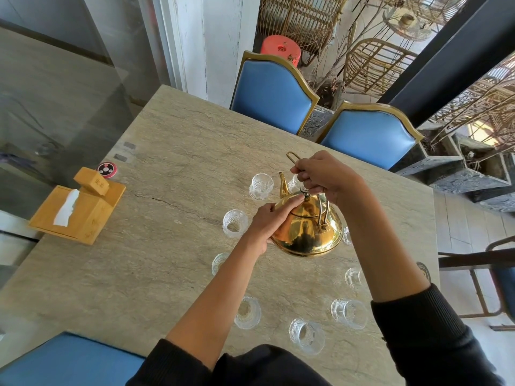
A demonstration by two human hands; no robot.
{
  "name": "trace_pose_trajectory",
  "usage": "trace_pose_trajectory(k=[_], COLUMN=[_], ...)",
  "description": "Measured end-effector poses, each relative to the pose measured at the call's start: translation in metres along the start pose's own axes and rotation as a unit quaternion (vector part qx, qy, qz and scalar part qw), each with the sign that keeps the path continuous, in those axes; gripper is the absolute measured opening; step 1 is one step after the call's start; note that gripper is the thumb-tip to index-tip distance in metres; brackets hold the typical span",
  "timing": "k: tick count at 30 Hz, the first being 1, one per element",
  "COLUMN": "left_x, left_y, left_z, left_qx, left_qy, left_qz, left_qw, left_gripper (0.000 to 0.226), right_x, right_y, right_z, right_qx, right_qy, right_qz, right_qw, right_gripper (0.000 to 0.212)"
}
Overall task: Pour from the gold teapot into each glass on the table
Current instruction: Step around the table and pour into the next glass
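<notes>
The gold teapot [306, 229] hangs above the middle of the stone table [172, 168], spout pointing away towards a far glass [294, 183] partly hidden behind it. My right hand [320, 176] grips the wire handle at the top. My left hand [271, 218] rests on the pot's left side, index finger stretched onto the lid near the knob. Several clear cut glasses stand in a ring around the pot: one at the far left [261, 186], one at the left [235, 224], nearer ones [247, 312], [306, 335], [349, 313]. My arms hide parts of some glasses.
A wooden tissue box [75, 213] with a small wooden block on it stands at the table's left, beside a round red call button [107, 170]. Two blue chairs [271, 93] stand at the far edge, another blue seat [64, 360] at the near left.
</notes>
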State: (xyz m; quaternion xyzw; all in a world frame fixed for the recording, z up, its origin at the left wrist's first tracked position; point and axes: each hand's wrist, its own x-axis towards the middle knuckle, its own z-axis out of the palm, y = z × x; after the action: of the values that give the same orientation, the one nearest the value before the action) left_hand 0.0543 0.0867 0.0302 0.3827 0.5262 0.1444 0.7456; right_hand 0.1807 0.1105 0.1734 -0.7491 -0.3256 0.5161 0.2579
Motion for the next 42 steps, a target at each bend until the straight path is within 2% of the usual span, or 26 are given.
trace_pose_trajectory(k=[5,10,16,24,29,33,42], left_x=[0.0017,0.0030,0.0022,-0.0007,-0.0023,-0.0037,-0.0030], left_y=[-0.0018,-0.0027,-0.0024,0.0001,0.0010,0.0022,0.0039], left_z=[0.0015,0.0012,0.0030,0.0038,0.0035,0.0044,0.0039], left_qx=[0.003,-0.001,0.001,0.002,-0.004,-0.002,0.004], left_qy=[-0.005,-0.011,-0.002,-0.002,-0.001,-0.001,-0.002], left_qz=[-0.005,-0.002,-0.006,-0.009,-0.010,-0.011,-0.010], left_qw=[1.000,1.000,1.000,1.000,1.000,1.000,1.000], left_gripper=[0.102,0.088,0.106,0.107,0.089,0.107,0.112], right_x=[-0.0002,-0.0004,0.0006,0.0024,0.0023,0.0018,0.0011], right_y=[0.0006,0.0003,0.0006,0.0004,-0.0005,0.0003,-0.0010], right_z=[0.0000,-0.0004,-0.0001,-0.0014,-0.0019,-0.0021,-0.0021], right_qx=[-0.005,-0.005,-0.007,-0.005,-0.002,-0.003,0.000], right_qy=[-0.002,-0.003,-0.002,0.000,-0.002,0.001,0.001], right_qz=[0.003,0.003,0.002,-0.002,-0.001,-0.003,-0.002], right_qw=[1.000,1.000,1.000,1.000,1.000,1.000,1.000], right_gripper=[0.021,0.022,0.022,0.024,0.024,0.024,0.024])
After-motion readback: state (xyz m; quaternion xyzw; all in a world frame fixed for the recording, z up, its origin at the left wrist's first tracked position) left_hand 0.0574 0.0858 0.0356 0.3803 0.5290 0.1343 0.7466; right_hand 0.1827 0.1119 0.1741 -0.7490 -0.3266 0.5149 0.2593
